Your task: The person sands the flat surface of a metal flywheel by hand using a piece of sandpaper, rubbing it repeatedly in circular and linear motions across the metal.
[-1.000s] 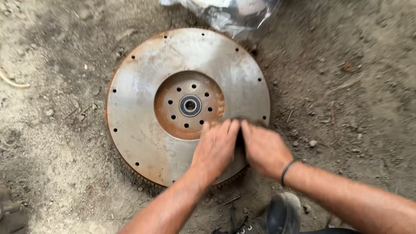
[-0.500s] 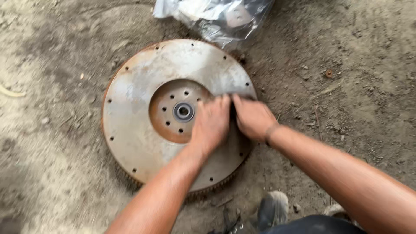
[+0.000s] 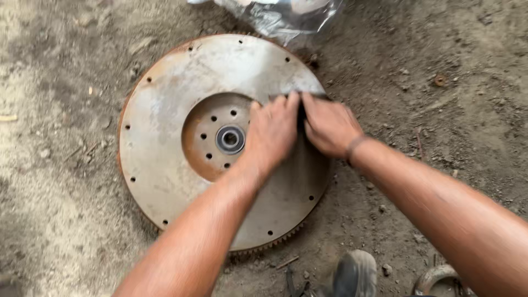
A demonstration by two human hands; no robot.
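Observation:
A large round steel flywheel (image 3: 165,165) lies flat on the dirt. It has a rusty recessed centre with several bolt holes, a hub bearing (image 3: 230,139) and gear teeth along the rim. My left hand (image 3: 272,132) and my right hand (image 3: 330,126) lie side by side on the disc's right part, fingers pointing away from me. Both press down on a small dark sheet (image 3: 302,114), mostly hidden under the fingers. A dark band circles my right wrist.
A crumpled clear plastic bag (image 3: 286,14) lies just past the disc's far edge. A worn shoe (image 3: 355,275) stands at the bottom edge, with a curved rusty metal piece (image 3: 440,278) to its right. Bare sandy ground (image 3: 55,165) with small stones surrounds the disc.
Both hands have slid together with the dark sheet from the disc's near part up to its right, farther part. The disc has stayed put.

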